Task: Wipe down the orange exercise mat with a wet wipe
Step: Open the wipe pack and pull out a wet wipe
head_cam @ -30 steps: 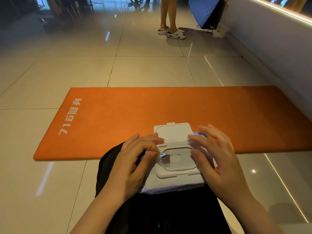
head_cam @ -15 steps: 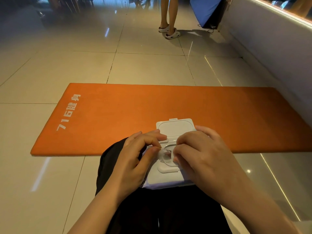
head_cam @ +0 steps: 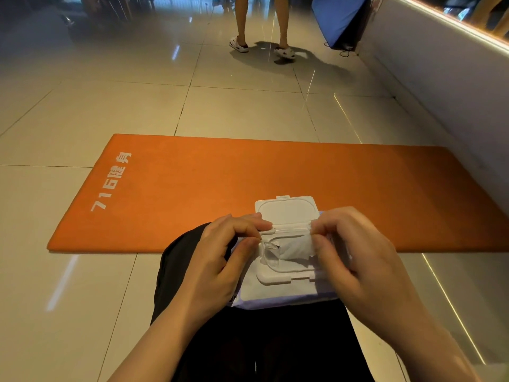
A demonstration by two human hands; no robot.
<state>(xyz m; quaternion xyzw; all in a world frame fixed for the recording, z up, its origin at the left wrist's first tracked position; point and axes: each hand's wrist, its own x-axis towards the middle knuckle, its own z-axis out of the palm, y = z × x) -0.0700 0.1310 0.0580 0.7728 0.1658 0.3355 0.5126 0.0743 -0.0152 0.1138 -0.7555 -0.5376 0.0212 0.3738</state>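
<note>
The orange exercise mat [head_cam: 248, 183] lies flat on the tiled floor in front of me, with white print at its left end. A white wet wipe pack [head_cam: 283, 290] rests on my lap with its flip lid [head_cam: 286, 212] open toward the mat. My left hand [head_cam: 220, 260] holds the pack's left side, its fingertips pinching the clear seal at the opening. My right hand [head_cam: 355, 257] pinches a white wet wipe [head_cam: 294, 250] that sticks out of the opening.
A person in white sandals [head_cam: 264, 49] stands on the floor beyond the mat. A blue pad [head_cam: 338, 17] leans against the white wall [head_cam: 440, 78] on the right. My dark-clothed legs [head_cam: 261, 340] fill the bottom of the view.
My right hand has moved onto the opening, taken hold of a wipe and drawn it partly out to the right. The person behind has stepped with feet apart.
</note>
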